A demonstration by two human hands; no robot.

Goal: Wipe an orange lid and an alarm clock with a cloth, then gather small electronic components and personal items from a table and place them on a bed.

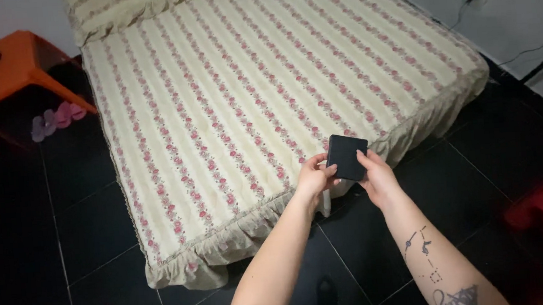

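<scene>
Head view, black wallet [347,156] between left hand [315,178], right hand [377,178], both gripping its edges

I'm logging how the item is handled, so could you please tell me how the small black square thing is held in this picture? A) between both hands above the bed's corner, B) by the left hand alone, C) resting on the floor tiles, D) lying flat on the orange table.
A: the left hand and right hand each pinch a side of the black square thing, raised over the bed corner.
</scene>
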